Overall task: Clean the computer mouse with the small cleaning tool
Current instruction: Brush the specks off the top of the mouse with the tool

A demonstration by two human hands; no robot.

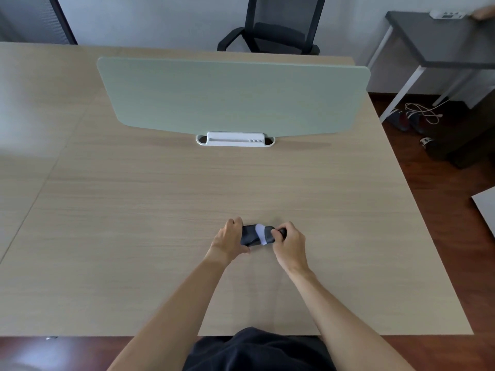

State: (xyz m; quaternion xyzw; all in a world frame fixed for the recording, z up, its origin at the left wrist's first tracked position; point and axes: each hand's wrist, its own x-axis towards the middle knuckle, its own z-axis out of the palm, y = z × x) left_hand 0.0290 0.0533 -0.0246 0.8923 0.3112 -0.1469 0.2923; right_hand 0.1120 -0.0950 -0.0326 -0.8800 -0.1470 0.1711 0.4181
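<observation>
A dark computer mouse (249, 235) lies on the wooden desk (160, 210) a little in front of me, near the middle. My left hand (229, 238) grips its left end. My right hand (288, 243) is closed on a small dark cleaning tool (268, 234) with a pale lilac-white part, and that part rests across the mouse's right side. Fingers hide the far ends of both the mouse and the tool.
A pale green divider screen (233, 95) stands across the desk's far half, with a white holder (235, 139) at its base. Behind it is a black office chair (276, 28). A grey side table (442, 41), cables and shoes are on the floor to the right.
</observation>
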